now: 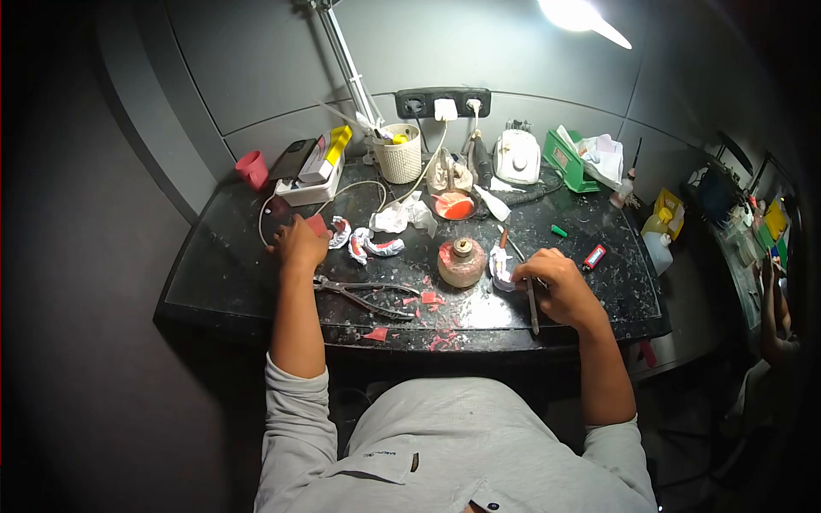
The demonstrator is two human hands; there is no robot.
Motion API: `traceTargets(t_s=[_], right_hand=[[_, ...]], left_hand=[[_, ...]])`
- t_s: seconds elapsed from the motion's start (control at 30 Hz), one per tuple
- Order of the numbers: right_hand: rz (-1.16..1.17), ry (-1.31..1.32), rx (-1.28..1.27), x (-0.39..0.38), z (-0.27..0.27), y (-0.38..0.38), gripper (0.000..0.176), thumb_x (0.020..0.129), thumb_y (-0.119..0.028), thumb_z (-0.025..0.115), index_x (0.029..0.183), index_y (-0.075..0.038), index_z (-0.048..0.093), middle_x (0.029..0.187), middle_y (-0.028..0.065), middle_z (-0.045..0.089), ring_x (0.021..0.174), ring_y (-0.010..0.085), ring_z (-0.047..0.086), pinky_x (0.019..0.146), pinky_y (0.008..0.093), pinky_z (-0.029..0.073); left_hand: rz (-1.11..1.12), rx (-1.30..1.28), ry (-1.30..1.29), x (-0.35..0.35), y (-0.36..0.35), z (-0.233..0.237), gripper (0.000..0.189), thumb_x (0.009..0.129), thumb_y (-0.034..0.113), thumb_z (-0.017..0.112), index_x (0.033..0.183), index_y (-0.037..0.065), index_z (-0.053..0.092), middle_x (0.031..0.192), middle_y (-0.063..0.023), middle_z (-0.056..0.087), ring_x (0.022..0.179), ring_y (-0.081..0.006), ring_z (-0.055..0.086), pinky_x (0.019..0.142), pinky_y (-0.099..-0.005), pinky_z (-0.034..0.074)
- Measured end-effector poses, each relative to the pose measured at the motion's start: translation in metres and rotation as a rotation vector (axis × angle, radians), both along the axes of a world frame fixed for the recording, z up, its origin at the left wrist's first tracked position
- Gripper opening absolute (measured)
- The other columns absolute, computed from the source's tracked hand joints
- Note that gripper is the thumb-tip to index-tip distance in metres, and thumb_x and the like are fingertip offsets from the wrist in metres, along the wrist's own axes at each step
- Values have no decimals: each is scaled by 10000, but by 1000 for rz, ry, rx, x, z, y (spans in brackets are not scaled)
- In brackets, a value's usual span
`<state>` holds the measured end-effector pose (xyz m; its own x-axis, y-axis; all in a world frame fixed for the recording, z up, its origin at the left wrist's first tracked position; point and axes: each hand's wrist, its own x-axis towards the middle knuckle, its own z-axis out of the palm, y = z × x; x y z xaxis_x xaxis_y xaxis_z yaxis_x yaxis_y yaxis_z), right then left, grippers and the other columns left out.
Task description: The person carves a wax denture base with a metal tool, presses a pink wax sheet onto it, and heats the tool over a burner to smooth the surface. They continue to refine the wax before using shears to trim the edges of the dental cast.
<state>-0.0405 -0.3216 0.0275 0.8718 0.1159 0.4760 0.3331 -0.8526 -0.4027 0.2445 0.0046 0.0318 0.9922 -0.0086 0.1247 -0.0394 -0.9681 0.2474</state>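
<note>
My left hand (301, 245) is at the left of the black table, its fingers closed round a pink wax sheet (317, 225). Just right of it lie white dental casts with red wax (357, 245). In my right hand (550, 282) a thin metal tool (533, 308) is gripped, its end pointing towards the front edge. The fingertips are beside a white cast (501, 268), and I cannot tell whether they touch it. Left of that cast stands a round glass burner (462, 262). Metal pliers (368, 297) lie in front of my left hand.
Pink wax scraps (430, 297) lie near the front edge. Farther back are a pan of red wax (453, 204), a woven cup (398, 159), a white device (516, 157) and a green box (569, 162). A red lighter (593, 257) lies right. A person's arm (772, 299) shows far right.
</note>
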Motion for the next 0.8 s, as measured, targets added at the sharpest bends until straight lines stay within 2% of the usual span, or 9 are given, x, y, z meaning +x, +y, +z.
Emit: traceTargets(t_s=[0.13, 0.33, 0.4, 0.5, 0.6, 0.8], right_hand=[[-11, -12, 12, -2, -5, 0, 288, 727, 105, 727, 940, -88, 714, 865, 28, 698, 896, 253, 630, 882, 369, 435], [-29, -23, -7, -3, -8, 10, 283, 736, 72, 767, 957, -101, 726, 856, 21, 709, 894, 254, 642, 882, 376, 445], [-27, -26, -11, -4, -8, 10, 291, 736, 71, 765, 965, -105, 725, 860, 14, 708, 907, 248, 641, 890, 375, 442], [-27, -27, -19, -5, -8, 9, 304, 737, 69, 763, 979, -109, 722, 865, 11, 706, 924, 243, 639, 900, 375, 439], [-55, -28, -25, -6, -12, 7, 304, 745, 70, 753, 994, -100, 717, 895, 29, 714, 935, 252, 643, 907, 381, 440], [-115, -114, -7, -3, -16, 7, 331, 743, 69, 760, 1035, -83, 725, 950, 70, 735, 944, 267, 667, 906, 382, 452]], left_hand=[[-15, 0, 12, 1, 1, 4, 796, 795, 472, 823, 1394, 42, 521, 1396, -269, 579, 1360, -443, 507, 1131, -687, 288], [12, -77, -85, -1, 0, 7, 794, 764, 320, 861, 1409, 39, 494, 1298, -220, 665, 1281, -425, 588, 1127, -707, 269], [-13, -21, -109, 2, 0, 1, 739, 764, 242, 858, 1384, 54, 501, 1257, -186, 691, 1243, -398, 620, 1115, -709, 283], [-88, -73, -39, 4, 3, 2, 669, 782, 220, 844, 1345, 77, 511, 1234, -163, 701, 1223, -380, 632, 1102, -700, 299], [-116, -105, -72, -1, 2, 0, 597, 807, 199, 820, 1313, 93, 520, 1267, -156, 683, 1248, -368, 615, 1088, -707, 300], [-93, -43, -36, -2, 0, -1, 624, 820, 238, 827, 1334, 68, 517, 1394, -194, 600, 1351, -386, 524, 1106, -734, 248]])
